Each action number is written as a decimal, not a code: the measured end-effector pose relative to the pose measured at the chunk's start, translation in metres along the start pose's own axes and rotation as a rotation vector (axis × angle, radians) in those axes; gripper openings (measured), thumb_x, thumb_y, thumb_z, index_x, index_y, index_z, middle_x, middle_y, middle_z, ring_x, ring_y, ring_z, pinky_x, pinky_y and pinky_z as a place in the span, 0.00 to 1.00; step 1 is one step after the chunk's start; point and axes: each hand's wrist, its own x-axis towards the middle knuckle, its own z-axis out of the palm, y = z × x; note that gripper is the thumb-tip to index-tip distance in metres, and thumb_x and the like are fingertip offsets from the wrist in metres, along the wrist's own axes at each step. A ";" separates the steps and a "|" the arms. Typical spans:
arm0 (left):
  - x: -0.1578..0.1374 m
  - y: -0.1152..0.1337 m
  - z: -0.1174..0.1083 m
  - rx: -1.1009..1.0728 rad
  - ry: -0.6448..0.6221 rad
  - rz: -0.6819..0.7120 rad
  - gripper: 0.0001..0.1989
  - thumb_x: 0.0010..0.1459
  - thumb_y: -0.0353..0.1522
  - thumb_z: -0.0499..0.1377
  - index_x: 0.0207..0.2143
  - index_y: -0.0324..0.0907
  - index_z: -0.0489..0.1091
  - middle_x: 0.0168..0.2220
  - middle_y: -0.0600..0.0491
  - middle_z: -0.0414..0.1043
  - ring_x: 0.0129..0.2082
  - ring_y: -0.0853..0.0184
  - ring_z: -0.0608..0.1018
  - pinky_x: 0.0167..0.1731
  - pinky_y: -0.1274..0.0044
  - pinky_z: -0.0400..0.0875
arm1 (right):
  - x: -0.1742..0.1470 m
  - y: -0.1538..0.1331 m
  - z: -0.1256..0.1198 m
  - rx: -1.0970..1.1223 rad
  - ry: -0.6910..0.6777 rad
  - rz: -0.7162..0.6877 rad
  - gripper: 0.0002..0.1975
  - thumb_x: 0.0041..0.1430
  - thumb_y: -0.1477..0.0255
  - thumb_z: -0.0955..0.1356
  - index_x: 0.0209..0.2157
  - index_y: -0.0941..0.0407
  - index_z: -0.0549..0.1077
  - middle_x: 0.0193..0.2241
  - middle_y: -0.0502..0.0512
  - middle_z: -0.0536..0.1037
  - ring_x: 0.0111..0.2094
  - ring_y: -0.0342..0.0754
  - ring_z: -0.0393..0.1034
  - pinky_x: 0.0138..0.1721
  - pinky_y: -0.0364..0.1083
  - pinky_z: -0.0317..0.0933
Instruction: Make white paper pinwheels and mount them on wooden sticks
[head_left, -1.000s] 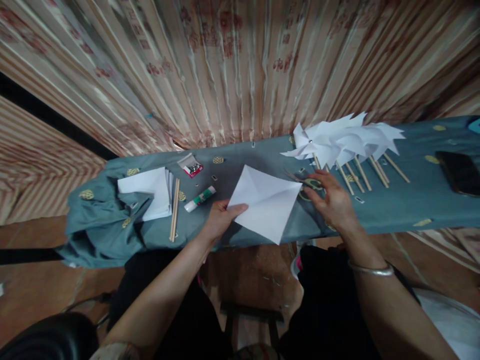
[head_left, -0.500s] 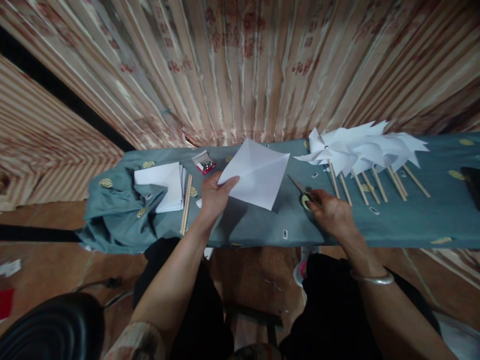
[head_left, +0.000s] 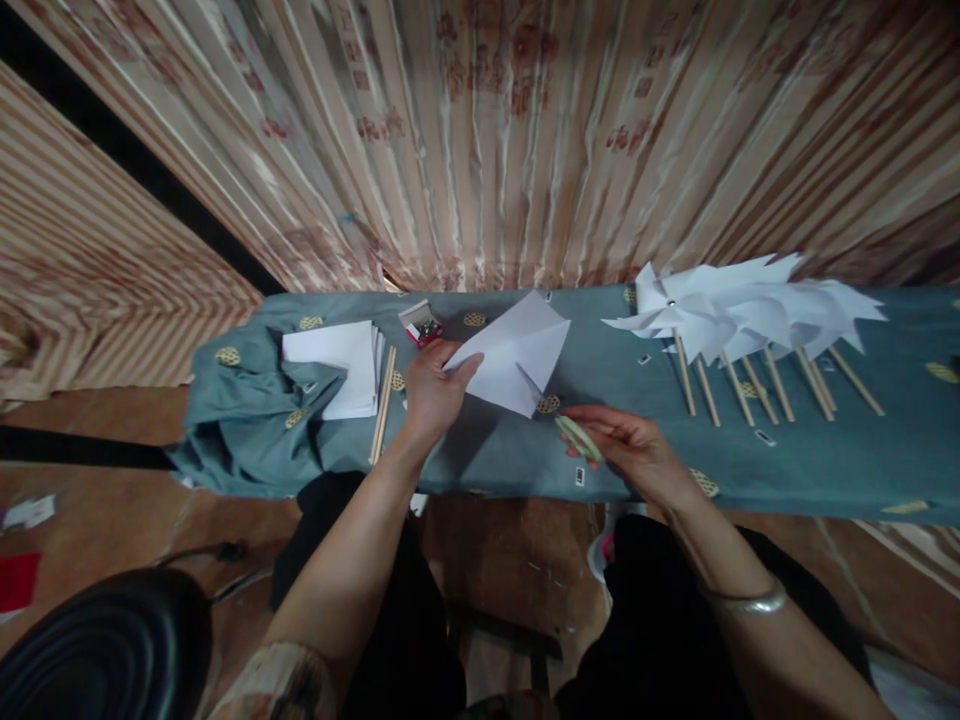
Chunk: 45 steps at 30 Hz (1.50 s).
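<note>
My left hand [head_left: 441,388] pinches the left corner of a white paper square [head_left: 517,350], holding it up above the cloth, thumb on top. Creases cross the sheet, and a gap shows at its lower right edge, where one flap stands off. My right hand [head_left: 622,445] grips green-handled scissors [head_left: 577,438] just below that edge. Their blades are hard to make out against the paper. A small open box of metal pins [head_left: 421,325] lies behind my left hand. Two or so wooden sticks [head_left: 382,405] lie to its left.
Paper pinwheels [head_left: 735,310] on sticks lie overlapping at the right. A stack of white paper [head_left: 356,375] rests at the left, partly under a fold of the green tablecloth [head_left: 247,420]. A pleated curtain [head_left: 480,150] hangs behind; a black round stool [head_left: 105,645] stands lower left.
My right hand has lifted the scissors from the cloth and brought them left to the paper's lower edge. The paper has tilted, and a gap now shows in it.
</note>
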 end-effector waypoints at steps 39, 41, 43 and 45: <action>0.000 0.002 0.003 -0.480 0.125 -0.291 0.12 0.42 0.35 0.70 0.31 0.39 0.78 0.30 0.50 0.79 0.33 0.61 0.79 0.30 0.74 0.75 | -0.007 -0.001 0.022 0.010 -0.236 0.076 0.26 0.44 0.61 0.78 0.46 0.56 0.80 0.30 0.55 0.79 0.26 0.42 0.68 0.23 0.41 0.64; 0.000 0.002 0.003 -0.484 0.122 -0.286 0.13 0.42 0.35 0.70 0.32 0.39 0.79 0.31 0.49 0.79 0.33 0.61 0.79 0.30 0.74 0.75 | -0.007 -0.001 0.023 0.014 -0.232 0.079 0.26 0.44 0.61 0.78 0.46 0.56 0.80 0.30 0.55 0.79 0.26 0.42 0.68 0.23 0.41 0.64; 0.000 0.002 0.003 -0.485 0.118 -0.282 0.13 0.42 0.35 0.70 0.32 0.39 0.79 0.31 0.50 0.79 0.33 0.62 0.79 0.31 0.74 0.75 | -0.007 -0.001 0.023 0.016 -0.231 0.086 0.26 0.44 0.61 0.78 0.46 0.57 0.79 0.30 0.55 0.79 0.26 0.42 0.68 0.23 0.41 0.64; -0.001 0.002 0.003 -0.489 0.115 -0.279 0.13 0.42 0.35 0.70 0.32 0.39 0.79 0.31 0.51 0.80 0.32 0.62 0.79 0.32 0.74 0.76 | -0.008 -0.001 0.023 0.013 -0.231 0.091 0.27 0.44 0.61 0.78 0.47 0.57 0.79 0.31 0.55 0.78 0.26 0.42 0.69 0.24 0.42 0.64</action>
